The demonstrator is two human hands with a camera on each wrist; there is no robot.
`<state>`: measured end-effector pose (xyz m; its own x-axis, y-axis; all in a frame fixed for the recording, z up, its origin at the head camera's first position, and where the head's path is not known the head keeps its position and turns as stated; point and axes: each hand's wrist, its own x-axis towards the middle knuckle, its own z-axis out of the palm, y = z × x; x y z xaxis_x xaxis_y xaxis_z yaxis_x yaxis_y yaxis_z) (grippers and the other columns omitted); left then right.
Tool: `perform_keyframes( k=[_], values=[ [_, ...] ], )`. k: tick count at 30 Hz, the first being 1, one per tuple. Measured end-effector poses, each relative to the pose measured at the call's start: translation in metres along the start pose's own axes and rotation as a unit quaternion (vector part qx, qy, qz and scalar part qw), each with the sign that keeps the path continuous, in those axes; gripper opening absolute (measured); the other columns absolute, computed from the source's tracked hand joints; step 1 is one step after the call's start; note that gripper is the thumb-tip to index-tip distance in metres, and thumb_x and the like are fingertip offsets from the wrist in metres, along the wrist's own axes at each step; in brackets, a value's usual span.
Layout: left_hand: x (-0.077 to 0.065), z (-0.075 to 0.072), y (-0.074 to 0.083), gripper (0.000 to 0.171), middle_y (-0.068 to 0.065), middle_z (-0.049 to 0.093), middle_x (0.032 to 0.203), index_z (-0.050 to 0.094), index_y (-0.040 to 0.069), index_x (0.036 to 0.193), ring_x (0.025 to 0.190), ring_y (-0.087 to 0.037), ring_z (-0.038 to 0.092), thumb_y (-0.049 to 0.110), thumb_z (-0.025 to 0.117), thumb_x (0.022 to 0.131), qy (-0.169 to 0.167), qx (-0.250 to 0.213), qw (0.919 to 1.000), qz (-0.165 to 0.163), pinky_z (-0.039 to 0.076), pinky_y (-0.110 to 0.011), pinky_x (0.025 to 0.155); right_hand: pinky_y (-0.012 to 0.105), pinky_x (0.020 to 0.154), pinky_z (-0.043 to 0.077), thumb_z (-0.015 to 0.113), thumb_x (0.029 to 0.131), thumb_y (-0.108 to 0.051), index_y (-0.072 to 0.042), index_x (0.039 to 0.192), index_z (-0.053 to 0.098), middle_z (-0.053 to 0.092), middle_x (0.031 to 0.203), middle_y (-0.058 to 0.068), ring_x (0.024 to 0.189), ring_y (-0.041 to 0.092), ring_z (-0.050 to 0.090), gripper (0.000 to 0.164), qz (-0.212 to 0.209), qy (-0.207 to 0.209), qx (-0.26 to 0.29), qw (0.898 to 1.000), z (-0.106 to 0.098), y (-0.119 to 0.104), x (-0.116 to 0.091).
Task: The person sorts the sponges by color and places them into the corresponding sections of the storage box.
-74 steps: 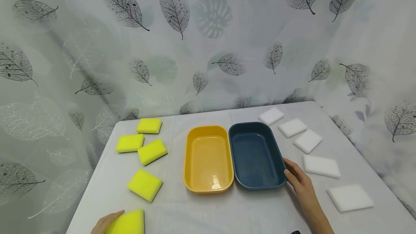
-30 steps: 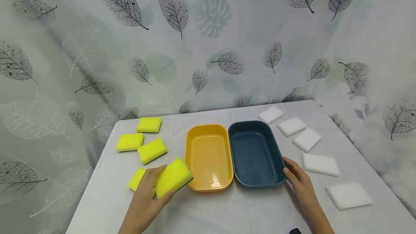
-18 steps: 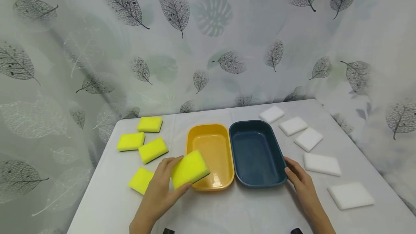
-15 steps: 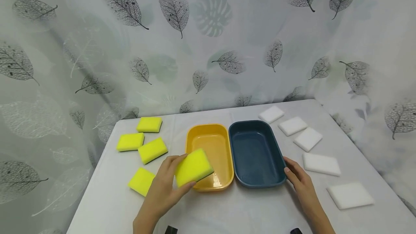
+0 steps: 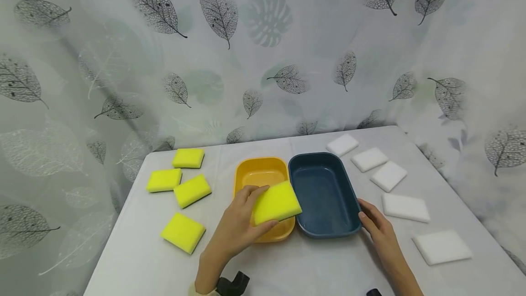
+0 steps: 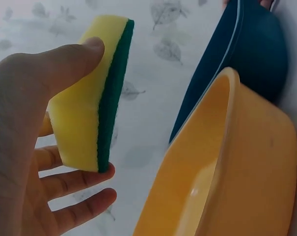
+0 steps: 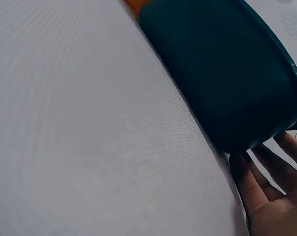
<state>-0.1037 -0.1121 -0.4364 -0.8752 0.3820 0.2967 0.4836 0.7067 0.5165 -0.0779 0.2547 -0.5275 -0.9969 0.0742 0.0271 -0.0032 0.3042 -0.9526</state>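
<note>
My left hand (image 5: 236, 225) pinches a yellow sponge (image 5: 277, 202) between thumb and fingers. The sponge is held tilted over the near part of the yellow-orange dish (image 5: 260, 175) and overlaps the blue dish's left edge in the head view. A green scouring layer on the sponge (image 6: 113, 98) faces the dishes in the left wrist view. My right hand (image 5: 380, 227) touches the right side of the dark blue dish (image 5: 322, 195), near its front corner. In the right wrist view, extended fingers (image 7: 276, 164) meet that dish's outer wall.
Several yellow sponges (image 5: 183, 233) lie on the left of the white-covered table (image 5: 320, 268). Several white sponge blocks (image 5: 406, 207) lie along the right. The two dishes stand side by side, and a leaf-print curtain (image 5: 263, 81) hangs behind. A black mount (image 5: 233, 284) sits at my left wrist.
My left hand has picked up the nearest yellow sponge at the lower left and carried it right and forward, over the yellow-orange dish. My right hand has stayed at the blue dish.
</note>
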Motion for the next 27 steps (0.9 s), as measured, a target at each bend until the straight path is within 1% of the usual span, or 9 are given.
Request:
perform_keyframes(
  k=[3,6,12,14,21,23,27],
  values=[
    [0.009,0.007,0.005,0.076,0.002,0.054,0.139,0.049,0.027,0.152,0.112,-0.01,0.056,0.058,0.076,0.089,-0.004,-0.006,0.9999,0.011,0.056,-0.033,0.096,0.001,0.094,0.042,0.045,0.112,-0.035,-0.001,0.157,0.04,0.043,0.16,0.028,0.119,-0.027,0.041,0.056,0.007,-0.002,-0.005,1.0,0.0,0.0,0.001],
    [0.017,0.014,0.01,0.076,0.002,0.054,0.138,0.049,0.027,0.151,0.112,-0.011,0.056,0.056,0.078,0.088,-0.007,-0.009,0.9998,0.014,0.056,-0.033,0.096,0.0,0.093,0.041,0.045,0.112,-0.035,-0.002,0.158,0.04,0.042,0.161,0.027,0.119,-0.027,0.04,0.057,0.01,-0.006,-0.007,1.0,0.0,-0.001,0.001],
    [0.035,0.031,0.017,0.077,0.001,0.055,0.138,0.047,0.026,0.154,0.111,-0.013,0.055,0.06,0.074,0.09,-0.011,0.011,0.9998,0.015,0.055,-0.031,0.093,0.0,0.093,0.041,0.045,0.112,-0.035,-0.002,0.158,0.04,0.042,0.161,0.027,0.119,-0.027,0.04,0.057,0.009,-0.008,-0.006,1.0,0.0,-0.002,0.002],
    [0.04,0.037,0.019,0.077,-0.001,0.055,0.138,0.046,0.025,0.155,0.112,-0.015,0.055,0.06,0.073,0.091,-0.011,0.013,0.9997,0.017,0.055,-0.031,0.093,0.0,0.093,0.041,0.045,0.112,-0.036,-0.002,0.158,0.04,0.042,0.161,0.026,0.119,-0.027,0.039,0.057,0.012,-0.007,-0.01,1.0,0.0,-0.001,0.002],
    [0.056,0.056,0.027,0.078,-0.003,0.055,0.141,0.045,0.025,0.157,0.113,-0.016,0.056,0.059,0.071,0.093,-0.011,0.022,0.9997,0.009,0.055,-0.03,0.092,0.0,0.092,0.04,0.044,0.112,-0.041,-0.004,0.159,0.039,0.042,0.162,0.024,0.117,-0.028,0.036,0.06,0.028,-0.008,-0.027,0.999,0.0,-0.001,0.003],
    [0.06,0.06,0.029,0.077,-0.004,0.055,0.143,0.044,0.024,0.157,0.113,-0.017,0.057,0.059,0.071,0.093,-0.012,0.023,0.9996,0.012,0.056,-0.031,0.094,-0.001,0.092,0.04,0.044,0.112,-0.042,-0.004,0.159,0.039,0.042,0.163,0.023,0.117,-0.028,0.036,0.06,0.028,-0.009,-0.03,0.999,0.0,-0.002,0.003],
    [0.068,0.069,0.032,0.077,-0.005,0.055,0.145,0.044,0.022,0.157,0.12,-0.019,0.059,0.058,0.07,0.095,-0.019,0.014,0.9996,0.018,0.055,-0.036,0.103,0.0,0.092,0.04,0.044,0.112,-0.041,-0.004,0.159,0.039,0.042,0.162,0.024,0.118,-0.027,0.037,0.06,0.029,-0.009,-0.028,0.999,0.0,-0.003,0.001]
  ],
)
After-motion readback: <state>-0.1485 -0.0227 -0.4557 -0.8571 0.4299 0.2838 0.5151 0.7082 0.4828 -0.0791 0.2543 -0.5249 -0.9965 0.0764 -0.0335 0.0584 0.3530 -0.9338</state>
